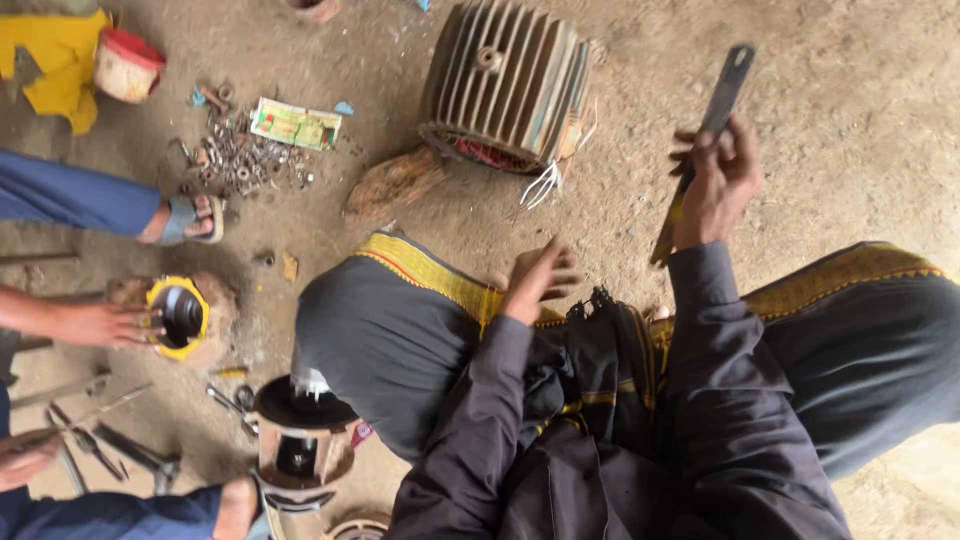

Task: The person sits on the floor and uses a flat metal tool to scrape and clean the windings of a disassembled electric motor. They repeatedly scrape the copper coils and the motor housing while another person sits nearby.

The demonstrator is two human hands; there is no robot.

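**A:** Your right hand (718,185) is wrapped around a long flat dark metal bar (708,130), fingers curled over its middle, and you hold it raised and tilted so its upper end with the hole points away from you, over the dirt floor (850,120).

**B:** And your left hand (540,275) holds nothing. Its fingers are loosely spread, hanging just above your knee in the dark cloth with the yellow woven border (430,275).

**A:** The ribbed grey electric motor housing (505,85) lies on its side just ahead of you, its loose white wires (545,185) trailing towards your left hand, a reddish lump (395,185) wedged against it.

**B:** That's my worry. If you swing the bar down carelessly, it could catch those wires or glance off the ribs, I'd guess.

**A:** Your grip sits mid-bar, so a hard blow could twist it in your palm.

**B:** Mind the other person too. Their hand (100,325) rests on a round yellow-rimmed part (180,315) at your left, with scattered nuts and bolts (240,155) beyond.
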